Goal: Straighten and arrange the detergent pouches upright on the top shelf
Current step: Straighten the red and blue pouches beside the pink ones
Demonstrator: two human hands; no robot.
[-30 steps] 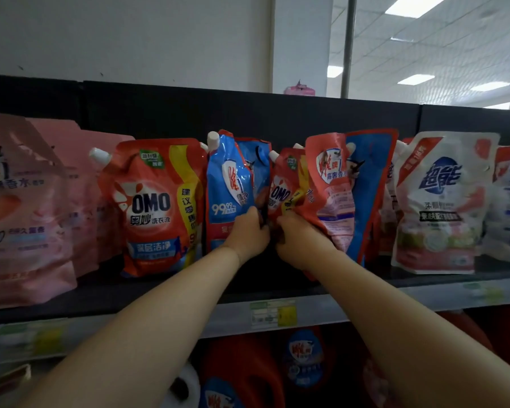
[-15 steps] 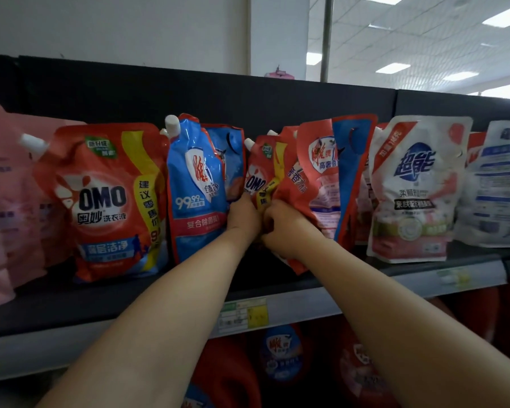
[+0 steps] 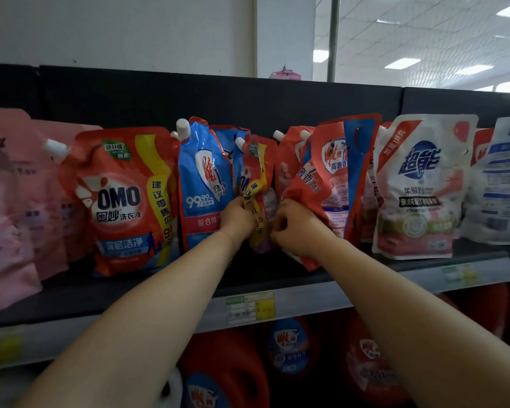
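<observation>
Head view only, so going off that. Looking up at the top shelf [image 3: 71, 293] with both arms reaching into the middle of the row. Seeing the left hand [image 3: 237, 219] curled onto the lower part of a narrow OMO pouch [image 3: 255, 172], pinching it around the yellow strip. Seeing the right hand [image 3: 295, 228] just beside it, fingers bunched tight on the bottom corner of a red-and-blue pouch [image 3: 333, 178].

Hidden stuff first. Can't see the fingertips of either hand, tucked behind the plastic. Can't rule out two overlapping pouches on the right rather than one. Spotting a couple of white caps [image 3: 278, 135] between the two held pouches, bodies buried. Losing a stack of pink pouches [image 3: 9, 201] off the left edge, blurry too, and a white-and-blue pouch [image 3: 504, 181] off the right edge. Getting only the tops of red bottles [image 3: 227, 366] under the shelf, plus a price tag [image 3: 250, 307] on the rail with unreadable print.

Now direction. Reading the narrow OMO pouch as standing, long axis roughly vertical, cap up, squashed almost edge-on against a blue pouch [image 3: 202, 178] on its left. Reading the red-and-blue pouch as tilted, long axis running from the gripped bottom corner near the shelf's front edge up and to the right, top leaning toward a white pouch [image 3: 421, 184]. Further left, seeing the big OMO pouch [image 3: 121, 198] upright, face out, spout aimed up-left.
</observation>
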